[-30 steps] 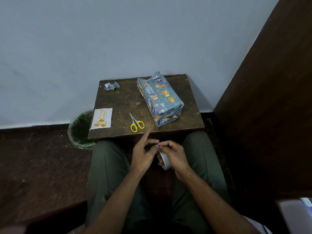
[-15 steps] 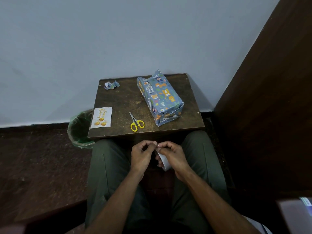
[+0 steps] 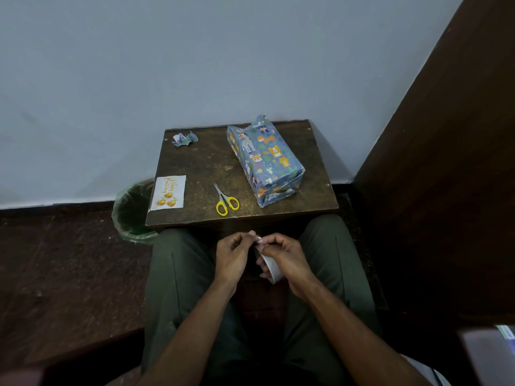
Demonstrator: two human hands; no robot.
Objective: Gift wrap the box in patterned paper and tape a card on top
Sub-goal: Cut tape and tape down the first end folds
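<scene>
A small, worn, dark wooden tabletop (image 3: 206, 160) stands against a pale wall at frame centre, with a dark floor around it. The box (image 3: 264, 160), wrapped in animal-patterned paper, lies on its right half; the card (image 3: 168, 193) sits at its lower left corner. Below the tabletop, above the lap, the right hand (image 3: 284, 254) grips a tape roll (image 3: 271, 270) while the left hand (image 3: 232, 253) pinches at its end.
</scene>
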